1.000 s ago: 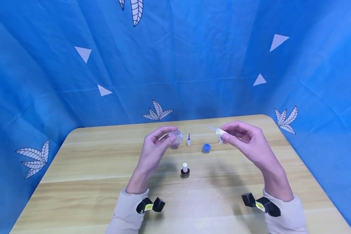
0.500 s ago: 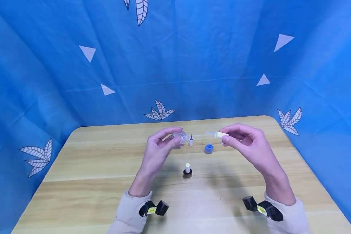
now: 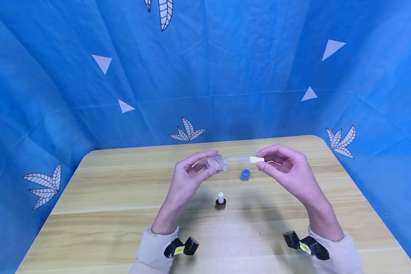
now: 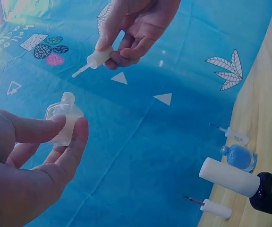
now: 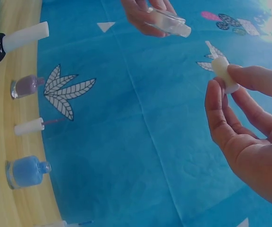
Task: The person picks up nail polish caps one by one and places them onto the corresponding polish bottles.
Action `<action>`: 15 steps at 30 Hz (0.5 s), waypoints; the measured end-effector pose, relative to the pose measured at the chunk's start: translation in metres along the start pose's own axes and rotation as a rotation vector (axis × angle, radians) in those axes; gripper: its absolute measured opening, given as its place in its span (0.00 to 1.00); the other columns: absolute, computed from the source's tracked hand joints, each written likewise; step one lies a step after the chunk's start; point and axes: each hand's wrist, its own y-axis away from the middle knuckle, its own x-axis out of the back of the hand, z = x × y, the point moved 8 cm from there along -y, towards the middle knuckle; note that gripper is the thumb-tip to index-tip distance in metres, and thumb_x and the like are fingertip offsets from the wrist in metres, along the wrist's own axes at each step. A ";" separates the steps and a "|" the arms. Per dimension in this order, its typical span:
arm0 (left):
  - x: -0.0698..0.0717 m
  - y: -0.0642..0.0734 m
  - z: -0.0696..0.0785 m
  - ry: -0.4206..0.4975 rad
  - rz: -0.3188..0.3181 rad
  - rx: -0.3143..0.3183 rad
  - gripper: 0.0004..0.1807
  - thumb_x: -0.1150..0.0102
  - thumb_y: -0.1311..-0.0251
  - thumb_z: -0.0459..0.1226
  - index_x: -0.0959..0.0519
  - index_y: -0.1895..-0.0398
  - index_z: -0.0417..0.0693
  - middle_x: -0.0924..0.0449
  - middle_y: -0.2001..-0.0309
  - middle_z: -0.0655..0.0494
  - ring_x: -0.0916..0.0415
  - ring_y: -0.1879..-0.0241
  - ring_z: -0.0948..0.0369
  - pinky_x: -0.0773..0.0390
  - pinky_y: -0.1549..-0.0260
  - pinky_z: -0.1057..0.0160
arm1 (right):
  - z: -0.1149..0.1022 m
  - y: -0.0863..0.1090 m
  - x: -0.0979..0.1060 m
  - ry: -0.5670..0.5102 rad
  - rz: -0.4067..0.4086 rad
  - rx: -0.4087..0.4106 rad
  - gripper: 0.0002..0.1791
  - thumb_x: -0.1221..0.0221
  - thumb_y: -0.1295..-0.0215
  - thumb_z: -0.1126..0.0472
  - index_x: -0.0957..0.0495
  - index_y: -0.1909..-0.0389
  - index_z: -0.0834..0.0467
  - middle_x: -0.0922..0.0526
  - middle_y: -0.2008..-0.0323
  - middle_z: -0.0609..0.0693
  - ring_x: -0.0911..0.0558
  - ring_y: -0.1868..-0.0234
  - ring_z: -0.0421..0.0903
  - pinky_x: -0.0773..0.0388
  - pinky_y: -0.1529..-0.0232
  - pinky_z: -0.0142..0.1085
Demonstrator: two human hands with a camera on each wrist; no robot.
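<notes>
My left hand (image 3: 195, 173) grips a clear nail polish bottle (image 4: 66, 124) between thumb and fingers, tilted above the table with its open neck turned toward the right hand. My right hand (image 3: 287, 167) pinches a white brush cap (image 5: 225, 74) between thumb and fingertips. Its pale brush (image 4: 81, 71) points at the bottle's neck, with a short gap between them. Below the hands, an open blue polish bottle (image 3: 245, 175) stands on the table. In the right wrist view an open mauve polish bottle (image 5: 26, 87) also shows; the left hand hides it in the head view.
Nearer the person stands a dark polish bottle (image 3: 220, 203) with its white cap on. A white cap with a purple brush (image 4: 216, 209) stands brush up. Another cap, with a blue brush (image 4: 237, 136), stands by the blue bottle. A blue curtain (image 3: 205, 68) hangs behind the wooden table (image 3: 116, 190).
The left hand has turned the clear bottle further toward the right. The right hand has levelled the brush cap, and the brush now lines up more closely with the bottle's neck.
</notes>
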 end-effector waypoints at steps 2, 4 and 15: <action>-0.001 0.001 0.000 -0.013 -0.009 -0.006 0.22 0.37 0.40 0.16 0.22 0.42 0.28 0.22 0.38 0.39 0.22 0.40 0.47 0.17 0.45 0.55 | 0.001 0.000 -0.002 -0.006 -0.010 0.015 0.13 0.34 0.37 0.76 0.19 0.53 0.68 0.16 0.56 0.58 0.14 0.57 0.48 0.13 0.52 0.34; -0.002 0.001 0.000 -0.018 -0.017 -0.010 0.22 0.37 0.40 0.16 0.22 0.42 0.27 0.22 0.39 0.39 0.21 0.41 0.47 0.16 0.45 0.55 | 0.002 0.000 -0.004 -0.008 -0.015 0.022 0.13 0.34 0.38 0.77 0.18 0.53 0.68 0.16 0.56 0.58 0.14 0.57 0.48 0.13 0.51 0.35; -0.004 0.005 0.000 -0.049 -0.018 -0.004 0.20 0.35 0.39 0.20 0.20 0.42 0.32 0.22 0.39 0.43 0.21 0.42 0.47 0.16 0.46 0.54 | 0.004 0.000 -0.008 -0.004 -0.021 0.025 0.12 0.34 0.38 0.77 0.18 0.54 0.67 0.15 0.57 0.58 0.14 0.58 0.48 0.13 0.51 0.36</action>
